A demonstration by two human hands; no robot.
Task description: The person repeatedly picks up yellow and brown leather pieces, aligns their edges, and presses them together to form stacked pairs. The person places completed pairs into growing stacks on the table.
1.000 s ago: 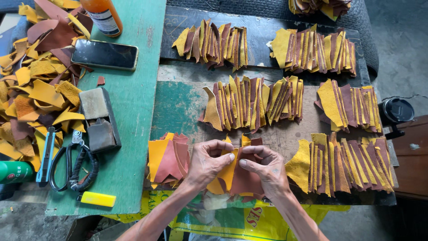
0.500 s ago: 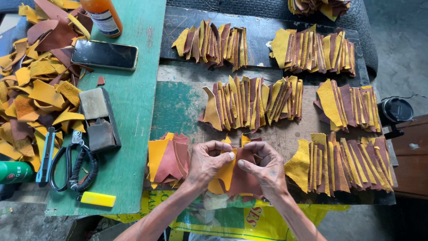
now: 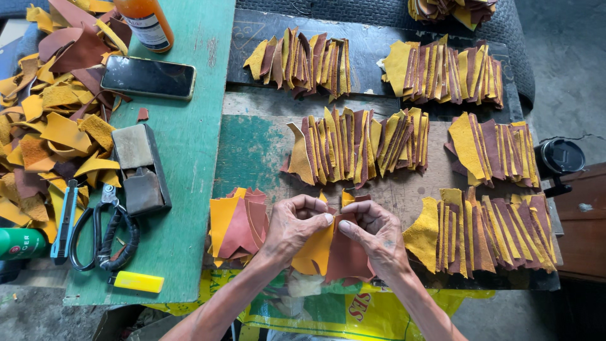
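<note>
While both hands work at the near edge, here's the layout:
Left hand (image 3: 291, 226): closed in a pinch on the yellow piece (image 3: 315, 249), thumb on top, so the piece stays flat against its neighbour.
Right hand (image 3: 374, 232): fingers curled, gripping the brown piece (image 3: 346, 256) from the right; thumb points at the seam between the two.
Pieces: held side by side, edges overlapping at the middle, near-centre of the board (image 3: 252, 151), just off its near edge.
Look: yellow one is suede-like, matte, irregular cut; brown one reddish, smooth, roughly the same outline. Both thin and floppy.
Left stack (image 3: 237, 224): loose yellow and brown cut-outs just left of the left hand, within easy reach.
Fanned rows (image 3: 356, 145): alternating yellow/brown, overlapped like shingles, far and right of the hands; looks sorted in pairs.
Scraps (image 3: 50, 120): offcut heap far left, kept apart from the good pieces.
Tools: scissors (image 3: 104, 230), knife (image 3: 63, 221), phone (image 3: 148, 77), bottle (image 3: 146, 24) parked on the green plank (image 3: 189, 158), left, clear of the work.
</note>
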